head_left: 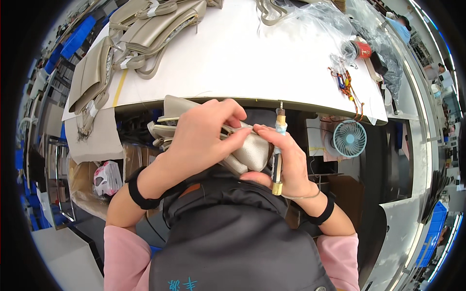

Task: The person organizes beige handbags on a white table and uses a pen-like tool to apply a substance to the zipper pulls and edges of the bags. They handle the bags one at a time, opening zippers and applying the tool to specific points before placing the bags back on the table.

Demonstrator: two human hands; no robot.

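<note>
A champagne-coloured leather handbag (253,154) rests in my lap, just below the table's near edge. My left hand (206,131) pinches the bag's upper edge, thumb and fingertips close together. On the other side, my right hand (289,157) grips the bag's corner between thumb and fingers. A pen-like tool (277,167) with a thin metal tip pointing up lies across that same hand, its handle wrapped in tape. A thin cord runs from its lower end past the wrist. My left hand hides part of the bag's opening.
On the white table (218,63), several similar bags (162,26) lie at the left, with straps wrapped in white. Clear plastic (310,22), a red jar (361,49) and coloured cords (344,83) lie at the right. A small blue fan (349,138) stands below the edge.
</note>
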